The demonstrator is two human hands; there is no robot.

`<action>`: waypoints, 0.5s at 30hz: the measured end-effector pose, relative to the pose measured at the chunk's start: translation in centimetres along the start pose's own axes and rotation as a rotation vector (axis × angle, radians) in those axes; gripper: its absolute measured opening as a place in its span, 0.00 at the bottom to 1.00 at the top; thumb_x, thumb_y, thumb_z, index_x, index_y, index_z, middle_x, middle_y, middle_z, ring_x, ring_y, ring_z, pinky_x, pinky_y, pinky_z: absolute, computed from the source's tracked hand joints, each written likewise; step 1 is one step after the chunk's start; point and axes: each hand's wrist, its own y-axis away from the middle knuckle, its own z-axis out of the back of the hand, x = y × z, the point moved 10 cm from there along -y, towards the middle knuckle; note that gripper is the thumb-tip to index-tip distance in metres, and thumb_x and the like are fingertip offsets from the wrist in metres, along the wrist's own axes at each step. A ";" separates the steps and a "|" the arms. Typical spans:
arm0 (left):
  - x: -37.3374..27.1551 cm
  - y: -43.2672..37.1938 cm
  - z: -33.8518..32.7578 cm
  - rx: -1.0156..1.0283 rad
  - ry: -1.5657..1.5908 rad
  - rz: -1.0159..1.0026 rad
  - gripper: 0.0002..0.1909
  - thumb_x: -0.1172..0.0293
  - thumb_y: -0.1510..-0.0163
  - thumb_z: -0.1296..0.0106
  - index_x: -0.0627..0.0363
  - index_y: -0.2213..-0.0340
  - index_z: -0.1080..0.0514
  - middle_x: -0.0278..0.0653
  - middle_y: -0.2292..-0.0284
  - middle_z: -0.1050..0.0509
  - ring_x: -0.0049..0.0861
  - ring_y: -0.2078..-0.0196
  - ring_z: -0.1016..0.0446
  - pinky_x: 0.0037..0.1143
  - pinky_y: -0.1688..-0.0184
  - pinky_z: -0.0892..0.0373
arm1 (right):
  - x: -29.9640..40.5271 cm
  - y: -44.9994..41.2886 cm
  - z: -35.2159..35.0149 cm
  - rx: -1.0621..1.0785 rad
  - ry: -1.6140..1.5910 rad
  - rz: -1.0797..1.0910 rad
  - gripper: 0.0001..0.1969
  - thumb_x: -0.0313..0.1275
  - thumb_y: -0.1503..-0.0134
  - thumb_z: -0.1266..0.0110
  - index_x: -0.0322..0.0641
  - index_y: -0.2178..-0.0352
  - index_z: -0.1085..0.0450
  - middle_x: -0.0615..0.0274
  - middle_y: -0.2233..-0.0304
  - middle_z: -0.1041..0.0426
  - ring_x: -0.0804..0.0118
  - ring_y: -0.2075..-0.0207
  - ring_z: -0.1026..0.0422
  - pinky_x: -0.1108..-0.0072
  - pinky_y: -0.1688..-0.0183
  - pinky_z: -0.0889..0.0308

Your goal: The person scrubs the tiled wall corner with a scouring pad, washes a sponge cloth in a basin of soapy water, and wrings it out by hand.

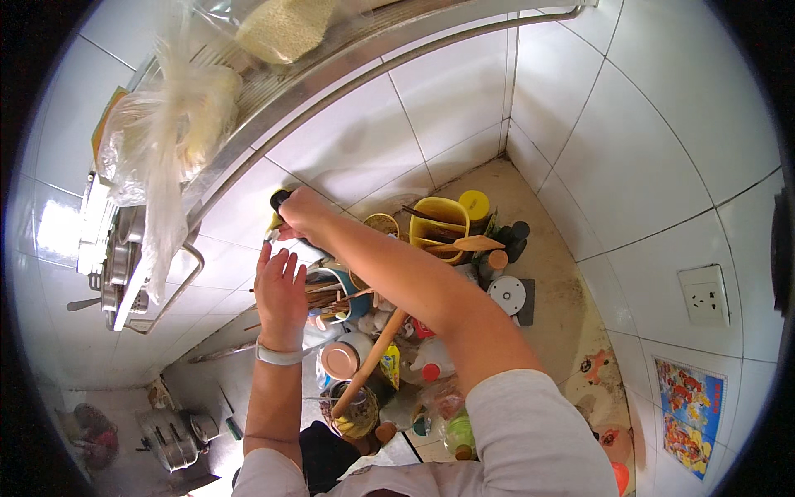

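My right hand is closed around a yellow-and-black object close to the tiled wall. A small white-and-grey tip shows at its lower end, while my fingers hide much of the rest, so its exact kind is unclear. Just below, my left hand is raised with its fingers apart and nothing in its grasp. Its fingertips are close to that tip; whether they touch it I cannot tell. A pale band circles the left wrist. Beside the left hand, a blue-and-white holder contains chopsticks and other utensils.
A metal wall shelf with a rail curves overhead, carrying plastic bags. Beneath my right arm are a yellow utensil caddy, several jars and bottles, and a long wooden stick. A wall socket is at right; pots sit lower left.
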 end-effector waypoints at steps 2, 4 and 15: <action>0.1 -0.4 0.5 -0.007 0.090 0.080 0.24 0.65 0.49 0.59 0.59 0.51 0.45 0.45 0.55 0.40 0.34 0.50 0.43 0.35 0.48 0.46 | 0.0 1.2 -0.6 0.120 -0.081 -0.034 0.10 0.22 0.50 0.58 0.24 0.66 0.40 0.48 0.72 0.34 0.57 0.77 0.28 0.75 0.78 0.28; 1.1 0.1 -1.7 0.027 0.327 0.279 0.19 0.62 0.48 0.62 0.60 0.57 0.42 0.46 0.57 0.38 0.37 0.51 0.41 0.36 0.47 0.47 | 1.8 4.3 -0.5 0.200 0.025 0.034 0.08 0.23 0.51 0.57 0.26 0.70 0.37 0.49 0.75 0.32 0.61 0.79 0.28 0.77 0.77 0.29; -1.0 0.6 -10.9 0.467 0.576 0.216 0.22 0.55 0.50 0.55 0.62 0.61 0.33 0.44 0.62 0.29 0.34 0.60 0.31 0.30 0.55 0.35 | 5.5 25.7 14.4 0.003 0.421 0.450 0.11 0.29 0.47 0.52 0.39 0.62 0.32 0.63 0.74 0.28 0.76 0.75 0.28 0.85 0.73 0.31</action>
